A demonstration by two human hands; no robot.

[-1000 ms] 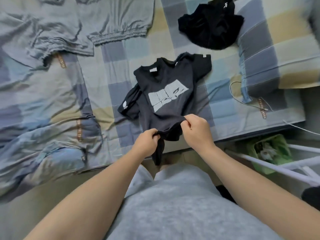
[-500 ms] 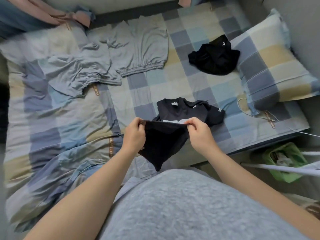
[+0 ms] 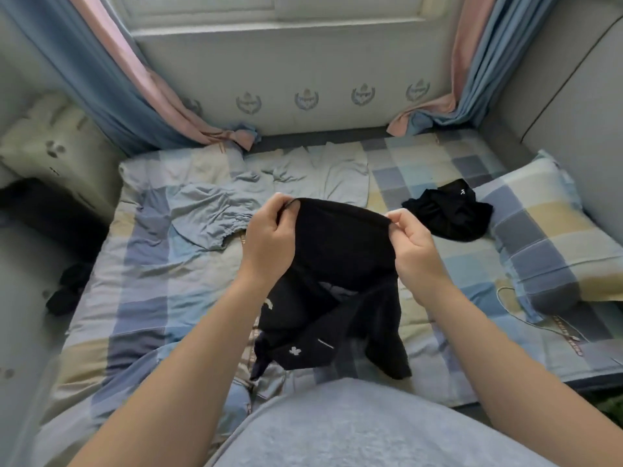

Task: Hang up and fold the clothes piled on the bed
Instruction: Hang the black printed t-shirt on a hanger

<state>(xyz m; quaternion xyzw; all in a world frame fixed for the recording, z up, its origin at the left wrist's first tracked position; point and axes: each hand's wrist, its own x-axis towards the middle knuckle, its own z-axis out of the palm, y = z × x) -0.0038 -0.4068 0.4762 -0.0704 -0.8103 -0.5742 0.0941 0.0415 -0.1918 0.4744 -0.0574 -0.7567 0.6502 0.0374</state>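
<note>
- The black T-shirt hung in the air over the near part of the bed, held up by one stretched edge, probably the hem. Its sleeves and body dangled in a twisted bunch below.
- The left hand pinched one end of that edge and the right hand the other. Each grip was narrow, thumb against fingers on a thin strip of cloth.
- With so little fabric in each grip, a shake or tug could have pulled an end free and dropped the shirt in a heap.
- The lower part hung crooked, one sleeve folded across. Laid down like that, it would likely have creased and folded unevenly.
- The dangling end hung close to the bed's near edge, though I could not tell whether it touched. A careless lowering could have let it slide towards the floor.
- The white cable lay on the bed beside the pillow, so a spread-out shirt could have snagged it.
- Half a second earlier, the collar and sleeves rested on the bed and only the hem was raised. By this moment the whole shirt was lifted, with the hands higher and wider apart.
- A second earlier it lay flat, print upward, both hands close together at the hem.
- The grey trousers and the other black garment lay where they had been.
</note>
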